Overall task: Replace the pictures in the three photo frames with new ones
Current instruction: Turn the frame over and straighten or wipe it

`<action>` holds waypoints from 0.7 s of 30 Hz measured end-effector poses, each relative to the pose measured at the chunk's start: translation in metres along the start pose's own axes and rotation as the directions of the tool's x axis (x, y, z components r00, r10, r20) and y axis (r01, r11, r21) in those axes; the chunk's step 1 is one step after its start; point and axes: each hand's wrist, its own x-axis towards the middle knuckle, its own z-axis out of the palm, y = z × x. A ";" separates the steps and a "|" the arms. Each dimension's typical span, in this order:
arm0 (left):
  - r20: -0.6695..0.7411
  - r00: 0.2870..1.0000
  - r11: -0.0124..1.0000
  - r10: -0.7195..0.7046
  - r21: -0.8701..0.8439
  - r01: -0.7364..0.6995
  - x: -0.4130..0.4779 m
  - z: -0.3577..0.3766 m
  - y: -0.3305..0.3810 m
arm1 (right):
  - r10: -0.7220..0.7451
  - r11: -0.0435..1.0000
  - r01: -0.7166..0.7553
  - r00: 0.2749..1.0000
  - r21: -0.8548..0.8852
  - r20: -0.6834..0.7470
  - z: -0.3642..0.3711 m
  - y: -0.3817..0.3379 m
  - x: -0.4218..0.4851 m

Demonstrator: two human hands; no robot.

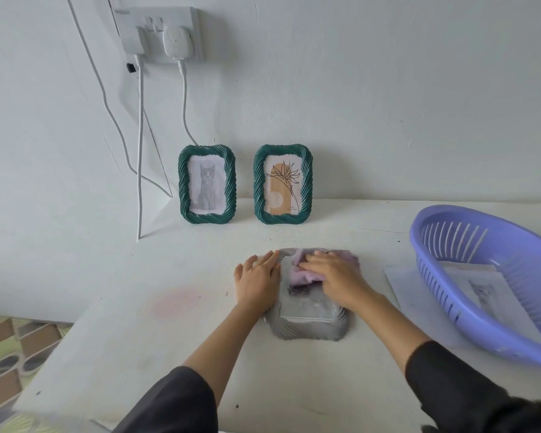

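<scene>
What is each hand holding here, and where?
Right hand presses a crumpled lilac cloth from above; left hand steadies the flat grey frame's left edge.

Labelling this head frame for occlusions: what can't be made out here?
- Grey frame, lying flat: its far end is hidden under both hands and the purple cloth; whether it holds a picture cannot be told.
- Left hand: pressed flat beside the frame.
- Right hand: on the cloth; grip unclear.
- Basket: cut off by the right edge; the paper inside is blurred.
- Small print on the plant picture: too small.
</scene>
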 end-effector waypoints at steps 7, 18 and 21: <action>0.004 1.000 1.000 0.008 -0.009 -0.008 0.000 -0.001 0.001 | -0.163 0.979 0.132 0.965 0.155 0.204 -0.004 0.012 -0.049; -0.013 1.000 1.000 0.007 -0.006 -0.007 0.000 -0.001 0.002 | -0.202 0.969 0.174 0.968 0.177 0.151 0.006 -0.011 -0.029; -0.006 1.000 1.000 0.009 -0.015 -0.009 0.000 -0.002 0.002 | -0.192 0.969 0.153 0.960 0.191 0.202 -0.005 0.006 -0.049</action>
